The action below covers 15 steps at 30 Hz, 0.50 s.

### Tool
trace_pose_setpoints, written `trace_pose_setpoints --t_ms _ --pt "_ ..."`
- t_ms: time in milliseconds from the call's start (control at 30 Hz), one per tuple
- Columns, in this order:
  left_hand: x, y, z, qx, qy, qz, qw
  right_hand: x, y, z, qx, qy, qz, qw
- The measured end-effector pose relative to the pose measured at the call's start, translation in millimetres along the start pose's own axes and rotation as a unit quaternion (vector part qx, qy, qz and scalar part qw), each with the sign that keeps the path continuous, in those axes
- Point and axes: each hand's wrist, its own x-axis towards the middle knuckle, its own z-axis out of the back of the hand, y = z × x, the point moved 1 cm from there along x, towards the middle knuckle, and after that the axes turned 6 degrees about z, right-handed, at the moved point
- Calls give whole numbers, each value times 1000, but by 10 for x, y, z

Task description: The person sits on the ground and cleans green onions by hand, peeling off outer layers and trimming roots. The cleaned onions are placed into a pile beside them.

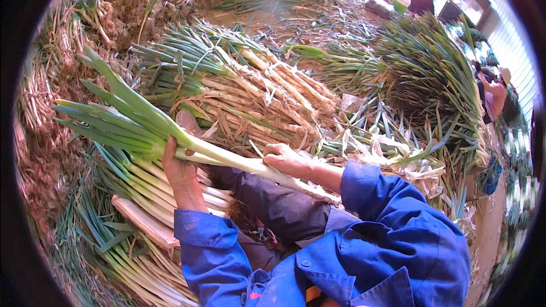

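My left hand (pixel 181 170) is closed around large green onions (pixel 215 153) where the white stalks meet the green leaves. The leaves fan out to the upper left. Farther down the white part, the fingers of my right hand (pixel 281 160) pinch the stalk, near a thin strip of peel that sticks up. The stalk's lower end points right, over my dark trousers. Below my left hand lies a row of clean white-stemmed green onions (pixel 149 187), beside a pale, flat-sided block (pixel 143 221). Ahead of me lie bundles of unpeeled, rooty green onions (pixel 256 89), one tied around its leaves.
Root-covered onion heaps (pixel 170 4) rise at the upper left. A tall stack of leafy onions (pixel 431 81) stands at the right, with stripped peelings (pixel 396 153) in front. A person in a pink top (pixel 495 94) is at the far right, another in dark clothes (pixel 421 2) at the back.
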Motion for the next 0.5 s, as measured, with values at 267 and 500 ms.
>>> trace_pose_setpoints --t_ms 267,500 --pt "-9 -161 26 18 -4 -21 1000 -16 -592 328 566 -271 -241 740" --pt "-130 -402 -169 69 -230 -132 962 -330 -1703 1323 507 -275 -173 798"
